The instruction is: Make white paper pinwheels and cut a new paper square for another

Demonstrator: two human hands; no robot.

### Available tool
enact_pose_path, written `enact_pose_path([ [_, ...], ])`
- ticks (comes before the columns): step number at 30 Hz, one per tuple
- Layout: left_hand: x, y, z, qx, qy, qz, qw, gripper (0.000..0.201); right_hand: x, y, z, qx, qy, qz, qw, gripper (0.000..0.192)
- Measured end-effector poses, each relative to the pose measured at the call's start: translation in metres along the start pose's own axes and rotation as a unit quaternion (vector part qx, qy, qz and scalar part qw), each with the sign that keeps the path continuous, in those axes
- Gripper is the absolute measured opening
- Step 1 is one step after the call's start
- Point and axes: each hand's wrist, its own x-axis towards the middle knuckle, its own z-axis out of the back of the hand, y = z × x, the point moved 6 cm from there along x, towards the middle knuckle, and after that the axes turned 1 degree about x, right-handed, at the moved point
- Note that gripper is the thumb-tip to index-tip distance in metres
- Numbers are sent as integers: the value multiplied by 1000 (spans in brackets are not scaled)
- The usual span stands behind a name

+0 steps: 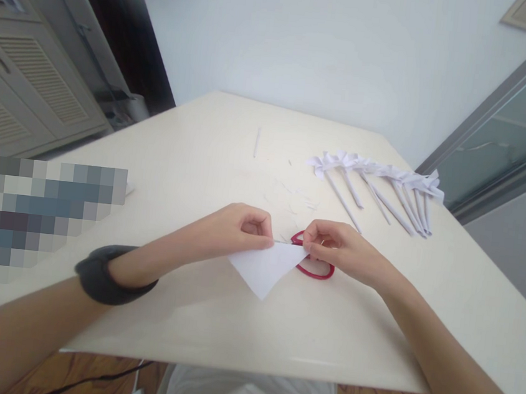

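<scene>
Between my two hands a small white sheet of paper [265, 267] is held by its upper edge, one corner pointing down towards me. My left hand [249, 228] pinches the edge at the left, thumb on the near side. At the upper right corner, my right hand [333, 245] pinches the paper between thumb and fingers. Under and behind the right hand lies a pair of scissors with red handles [323, 273]; its blades are mostly hidden by the hands and paper. Thin white paper scraps [307, 200] are scattered on the table just beyond.
Several white paper flowers on rolled stems [381, 172] lie in a row at the right of the cream table [213, 317]. A thin white paper stick [257, 142] lies farther back. A blurred-out patch [39, 223] covers something at the left. The wall [288, 43] stands behind.
</scene>
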Motion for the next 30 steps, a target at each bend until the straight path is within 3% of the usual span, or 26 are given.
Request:
enact_pose_path([
  [6, -3, -4, 8, -23, -11, 20, 999, 11, -1, 0, 9, 14, 2, -9, 1000, 14],
  [13, 1, 6, 10, -66, -6, 33, 997, 11, 1, -6, 23, -2, -18, -15, 1000, 13],
  [16, 4, 11, 0, -52, 2, 6, 999, 12, 2, 2, 11, 18, -17, 12, 1000, 16],
  [19, 4, 13, -13, -44, 31, -10, 998, 12, 0, 8, -13, 35, 33, 13, 999, 16],
  [22, 1, 9, -22, -49, 41, -24, 998, 11, -1, 15, -28, 38, 44, 40, 998, 11],
  [30, 1, 5, -26, -28, 19, -37, 999, 11, 2, 9, -28, 21, 10, 33, 999, 6],
])
